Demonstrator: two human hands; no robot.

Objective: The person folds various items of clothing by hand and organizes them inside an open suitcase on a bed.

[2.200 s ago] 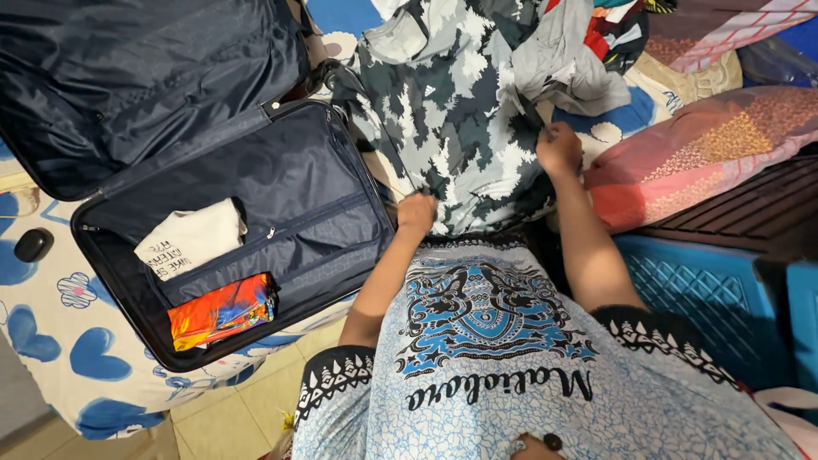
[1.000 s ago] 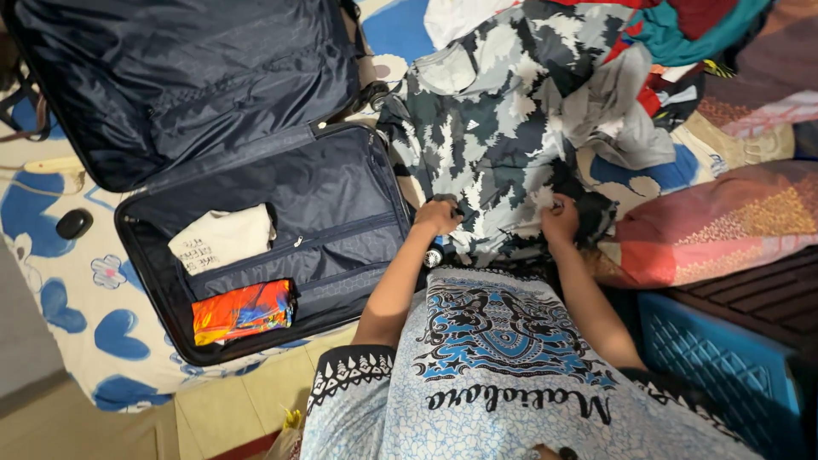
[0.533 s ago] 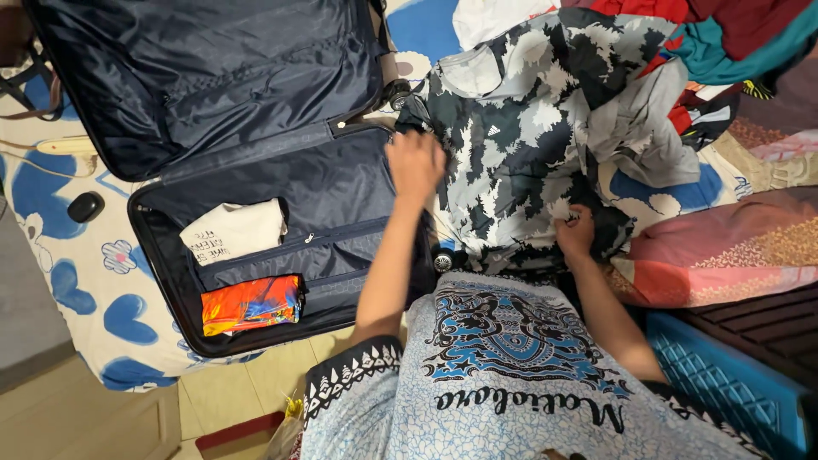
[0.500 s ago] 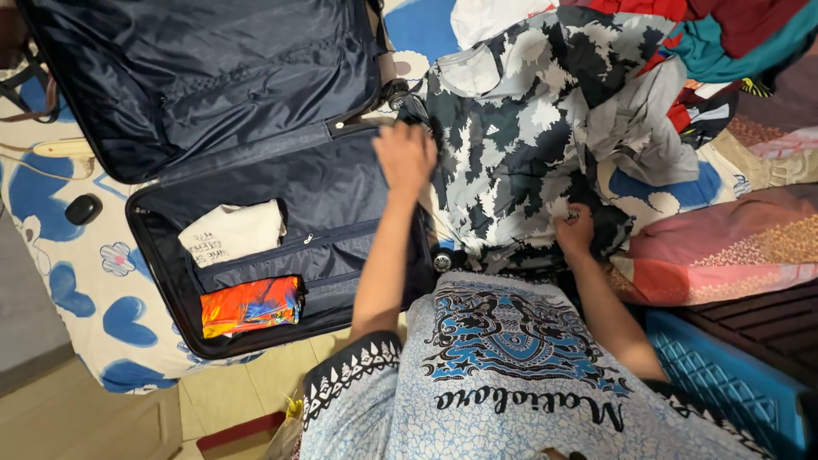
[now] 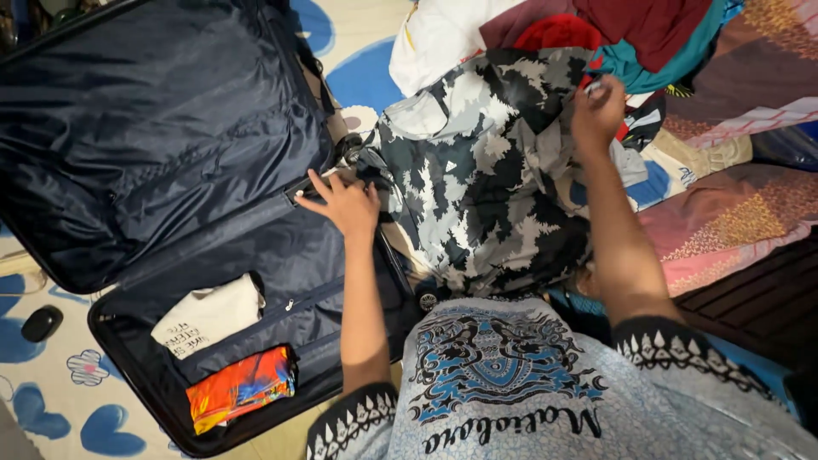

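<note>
The camouflage shirt lies spread on the bed beside the open suitcase, the left hand flat and open at its edge, the right hand pinching its far fabric; keeping edges aligned would give neat folding.

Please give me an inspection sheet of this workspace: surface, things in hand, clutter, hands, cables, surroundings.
Surface: cream bedsheet with blue hearts, mostly covered.
Things in hand: grey, black and white camouflage shirt spread beside the open dark navy suitcase.
In the suitcase: folded cream cloth and folded orange-red cloth.
Clutter: pile of white, maroon and teal clothes; pink-orange patterned pillow.
Hands: left hand fingers spread, at the shirt's edge by the suitcase rim; right hand pinches the shirt's far side.
Cables: nothing seen.
Surroundings: small black oval object on the sheet; dark wooden slats at right.
</note>
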